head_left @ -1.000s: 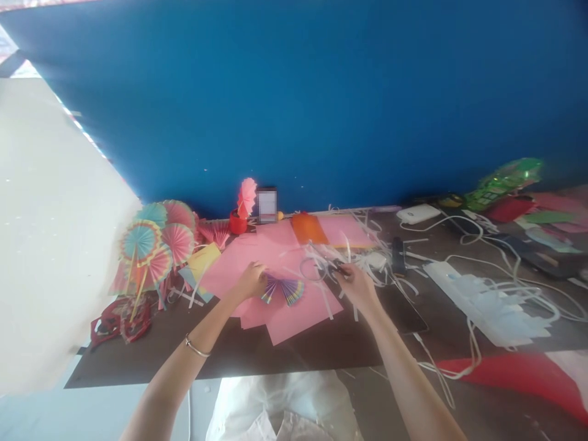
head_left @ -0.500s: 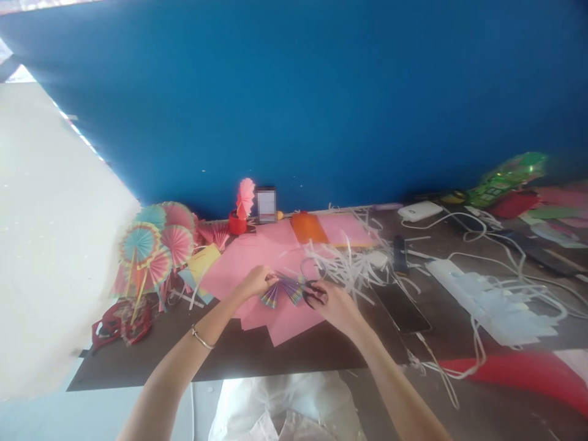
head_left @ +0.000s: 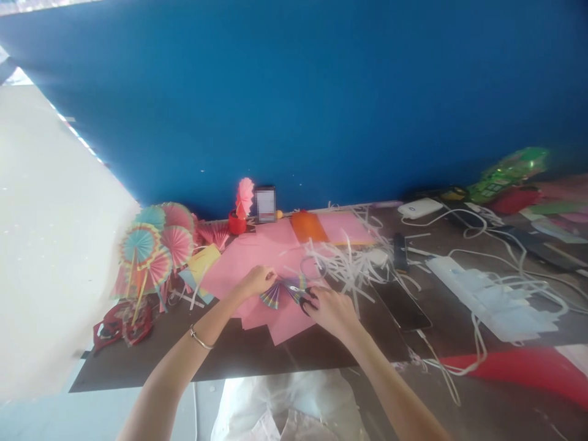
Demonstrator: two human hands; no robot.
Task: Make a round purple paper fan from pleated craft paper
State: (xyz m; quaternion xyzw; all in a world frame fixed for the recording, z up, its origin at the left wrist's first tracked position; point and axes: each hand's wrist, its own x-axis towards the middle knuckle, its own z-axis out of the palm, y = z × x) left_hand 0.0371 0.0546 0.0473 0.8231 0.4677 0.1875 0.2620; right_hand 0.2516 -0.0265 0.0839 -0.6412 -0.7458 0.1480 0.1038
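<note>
Pinched in my left hand (head_left: 260, 280) is a pleated paper fan (head_left: 272, 296) in purple, yellow and blue stripes, spread into two wings over pink paper sheets (head_left: 285, 324). My right hand (head_left: 333, 308) is wrapped round the black handles of a pair of scissors (head_left: 309, 300). The scissors' blades point left and lie across the fan's right wing, close to my left fingertips. Whether the blades touch the paper, I cannot tell.
Left stands a bunch of finished paper fans (head_left: 140, 245). Shredded white paper strips (head_left: 342, 263), a dark phone (head_left: 404, 306) and a power strip (head_left: 487, 300) with cables lie to the right. Behind are a red pot (head_left: 237, 225) and an orange sheet (head_left: 309, 227).
My right hand has turned slightly and the scissors have shifted, their blades now over the fan's right wing. My left hand has stayed nearly in place with the fan.
</note>
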